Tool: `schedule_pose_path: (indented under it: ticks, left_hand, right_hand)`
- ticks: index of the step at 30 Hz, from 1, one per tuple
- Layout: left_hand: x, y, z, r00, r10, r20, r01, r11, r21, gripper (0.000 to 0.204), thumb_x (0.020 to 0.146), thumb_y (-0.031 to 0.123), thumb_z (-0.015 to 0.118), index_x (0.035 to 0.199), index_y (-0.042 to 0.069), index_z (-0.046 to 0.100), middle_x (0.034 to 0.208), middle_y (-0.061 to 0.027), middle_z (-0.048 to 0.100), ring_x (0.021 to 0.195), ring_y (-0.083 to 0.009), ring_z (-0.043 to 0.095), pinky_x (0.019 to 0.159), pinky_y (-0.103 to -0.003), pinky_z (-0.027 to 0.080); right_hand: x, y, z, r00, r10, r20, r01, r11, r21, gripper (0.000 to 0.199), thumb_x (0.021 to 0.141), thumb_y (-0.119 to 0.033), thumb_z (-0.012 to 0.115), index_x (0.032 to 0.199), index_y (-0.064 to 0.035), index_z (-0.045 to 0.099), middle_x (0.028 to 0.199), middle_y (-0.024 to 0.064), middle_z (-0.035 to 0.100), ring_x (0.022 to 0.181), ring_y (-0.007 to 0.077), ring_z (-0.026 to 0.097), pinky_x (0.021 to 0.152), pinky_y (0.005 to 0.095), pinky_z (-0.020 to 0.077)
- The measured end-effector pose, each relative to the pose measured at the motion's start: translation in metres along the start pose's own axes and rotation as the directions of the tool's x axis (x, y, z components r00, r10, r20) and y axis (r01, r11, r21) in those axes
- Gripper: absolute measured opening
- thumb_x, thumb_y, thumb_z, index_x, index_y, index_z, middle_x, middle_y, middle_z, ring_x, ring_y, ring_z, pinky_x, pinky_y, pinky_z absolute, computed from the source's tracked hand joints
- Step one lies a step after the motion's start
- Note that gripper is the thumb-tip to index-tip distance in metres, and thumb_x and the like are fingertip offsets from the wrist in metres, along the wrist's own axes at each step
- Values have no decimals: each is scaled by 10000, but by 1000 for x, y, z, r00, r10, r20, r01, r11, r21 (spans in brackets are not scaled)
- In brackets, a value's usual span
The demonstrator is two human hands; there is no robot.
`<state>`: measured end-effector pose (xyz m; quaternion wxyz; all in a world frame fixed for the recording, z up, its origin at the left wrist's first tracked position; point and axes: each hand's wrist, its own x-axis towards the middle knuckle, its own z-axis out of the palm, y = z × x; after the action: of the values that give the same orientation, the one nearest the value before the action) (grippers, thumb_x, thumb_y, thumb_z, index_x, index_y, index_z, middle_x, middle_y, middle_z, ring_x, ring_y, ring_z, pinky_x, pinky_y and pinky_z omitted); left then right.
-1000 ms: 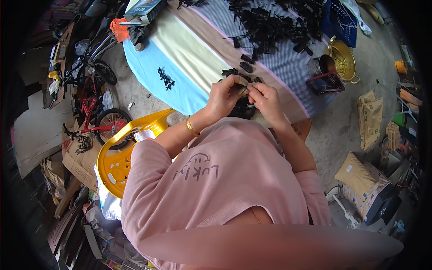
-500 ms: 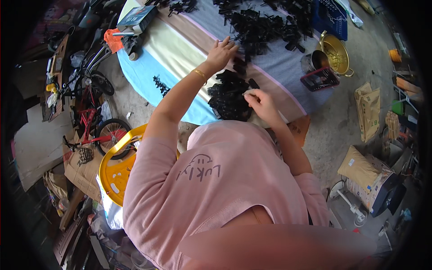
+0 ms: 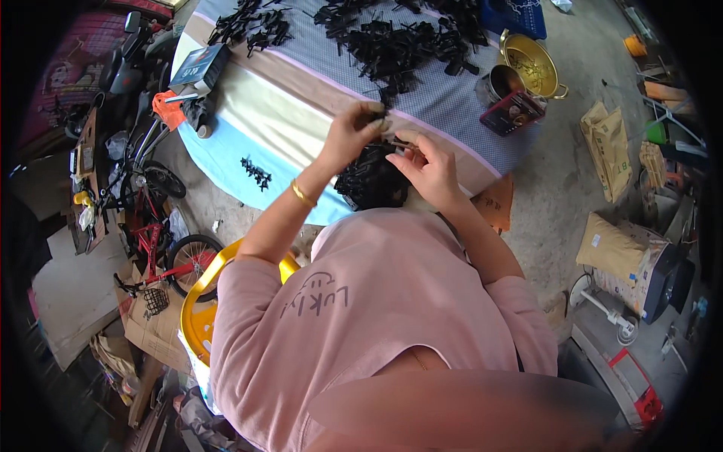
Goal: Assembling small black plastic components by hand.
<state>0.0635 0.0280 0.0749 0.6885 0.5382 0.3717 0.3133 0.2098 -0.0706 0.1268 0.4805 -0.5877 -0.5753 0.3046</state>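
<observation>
My left hand (image 3: 349, 137), with a gold bracelet at the wrist, is closed with its fingertips on a small black plastic piece (image 3: 385, 119). Close beside it my right hand (image 3: 431, 164) makes a pinch, thumb against fingers; what it grips is too small and dark to make out. Both hands are over a heap of black pieces (image 3: 370, 181) at the table's near edge, right in front of my body. Farther back on the cloth lies a much larger spread of similar black plastic pieces (image 3: 388, 49).
The cloth-covered table (image 3: 279, 128) also bears a small black cluster (image 3: 256, 173), a box (image 3: 199, 69), an orange bag (image 3: 168, 111), a golden pot (image 3: 553, 79), a metal cup (image 3: 503, 80), a phone (image 3: 512, 113) and a blue basket (image 3: 527, 21). A yellow chair (image 3: 197, 320) stands at left.
My left hand has drawn back from the large spread toward my body and now holds a small black piece. My right hand has come up beside it, and the view has shifted slightly.
</observation>
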Motion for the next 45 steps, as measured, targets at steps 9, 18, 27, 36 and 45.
schedule_pose_path:
  ticks: [9,18,27,36,45]
  left_hand:
    - [-47,25,24,996,-80,36,85,974,-210,296,822,88,594,1070,-23,476,942,-62,577,845,-116,556,719,-244,471]
    - [-52,23,25,992,-121,34,125,973,-194,267,836,117,582,1061,6,493,970,-47,572,843,-101,550,706,-228,464]
    - [-66,31,34,985,36,168,-38,999,9,451,819,2,546,1227,-37,359,1118,-120,511,966,-150,529,843,-278,454]
    - [-63,31,31,997,58,57,-48,985,-166,235,869,19,474,1081,-18,380,1000,-113,523,841,-152,547,751,-272,473]
    - [-70,31,32,999,14,-35,-17,995,-96,205,839,20,540,1017,-41,460,1000,-113,558,837,-152,570,765,-263,476]
  right_hand:
    - [1,10,12,996,-50,-79,71,956,284,177,725,-68,689,869,-12,603,670,42,589,494,75,495,446,219,400]
    - [-5,2,5,984,-173,50,166,978,123,195,719,-51,696,866,13,586,752,28,603,627,71,555,553,195,456]
    - [-5,13,7,968,224,108,-248,911,330,225,728,-113,704,868,-10,562,740,9,569,611,37,502,539,176,417]
    - [-7,5,1,923,282,263,-372,827,421,139,884,-139,498,911,-19,563,674,-12,521,477,2,347,414,146,260]
    - [-8,-1,4,937,240,255,-308,910,277,140,885,-137,500,848,-27,579,630,-24,529,466,-6,352,404,148,257]
